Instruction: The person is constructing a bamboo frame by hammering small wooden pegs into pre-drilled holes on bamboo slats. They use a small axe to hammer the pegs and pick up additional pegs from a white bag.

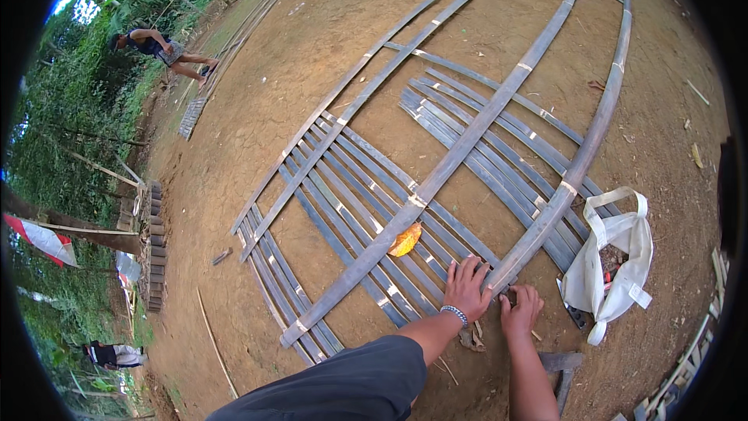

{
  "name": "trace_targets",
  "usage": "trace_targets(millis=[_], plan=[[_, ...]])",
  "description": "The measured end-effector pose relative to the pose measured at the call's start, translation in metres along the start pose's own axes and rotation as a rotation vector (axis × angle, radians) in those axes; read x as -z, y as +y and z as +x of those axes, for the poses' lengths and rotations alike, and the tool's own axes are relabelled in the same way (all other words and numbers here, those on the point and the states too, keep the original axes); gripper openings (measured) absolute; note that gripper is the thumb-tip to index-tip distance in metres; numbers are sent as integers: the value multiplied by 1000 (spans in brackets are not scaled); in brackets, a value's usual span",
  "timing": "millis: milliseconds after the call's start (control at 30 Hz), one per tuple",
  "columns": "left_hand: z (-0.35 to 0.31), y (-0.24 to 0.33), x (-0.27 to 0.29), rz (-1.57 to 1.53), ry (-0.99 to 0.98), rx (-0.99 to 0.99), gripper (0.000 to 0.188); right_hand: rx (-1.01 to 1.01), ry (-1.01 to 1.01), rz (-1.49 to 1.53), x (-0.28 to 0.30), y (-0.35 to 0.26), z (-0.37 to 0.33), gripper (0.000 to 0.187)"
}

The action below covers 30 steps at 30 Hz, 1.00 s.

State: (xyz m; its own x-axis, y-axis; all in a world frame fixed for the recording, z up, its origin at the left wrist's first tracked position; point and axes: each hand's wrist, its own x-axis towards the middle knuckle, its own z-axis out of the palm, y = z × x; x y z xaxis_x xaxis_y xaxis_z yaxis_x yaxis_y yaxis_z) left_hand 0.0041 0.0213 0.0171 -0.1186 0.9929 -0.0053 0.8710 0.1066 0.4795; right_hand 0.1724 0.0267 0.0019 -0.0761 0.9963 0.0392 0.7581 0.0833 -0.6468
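A large frame of dark split-bamboo poles and slats lies on the ground before me. My left hand [467, 290], with a chain bracelet at the wrist, curls its fingers over a bamboo slat [448, 261] beside the near end of a thick bamboo pole [545, 222]. On the other side of that pole end is my right hand [522, 312], fingers bent and close together; what lies under them is hidden. A second thick pole [467, 140] crosses the slats further left. One yellow-orange leaf [405, 240] rests against it.
A white bag [612, 261] with handles stands open to the right, small items inside. Near my right forearm lies a dark angular piece [562, 365]. Thin sticks [214, 339] lie on bare earth at left. One person [160, 48] bends over long bamboo strips; another [113, 355] stands further off.
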Motion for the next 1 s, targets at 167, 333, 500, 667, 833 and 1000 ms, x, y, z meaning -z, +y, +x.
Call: trace_targets(millis=[167, 333, 500, 667, 833, 1000], plan=[[-3, 2, 2, -5, -11, 21, 50, 24, -6, -6, 2, -3, -2, 38], [-6, -4, 1, 1, -7, 22, 49, 86, -12, -15, -3, 0, -8, 37], [7, 7, -3, -65, 43, -48, 48, 9, 36, -5, 4, 7, -2, 34], [-5, -8, -9, -105, 97, -30, 50, 12, -54, -49, -7, 5, -2, 31], [-2, -13, -15, -111, 158, -46, 49, 5, -35, -25, -3, 7, -2, 33], [-2, -11, -15, -70, 133, -52, 46, 4, -25, 19, -4, 8, -3, 33]])
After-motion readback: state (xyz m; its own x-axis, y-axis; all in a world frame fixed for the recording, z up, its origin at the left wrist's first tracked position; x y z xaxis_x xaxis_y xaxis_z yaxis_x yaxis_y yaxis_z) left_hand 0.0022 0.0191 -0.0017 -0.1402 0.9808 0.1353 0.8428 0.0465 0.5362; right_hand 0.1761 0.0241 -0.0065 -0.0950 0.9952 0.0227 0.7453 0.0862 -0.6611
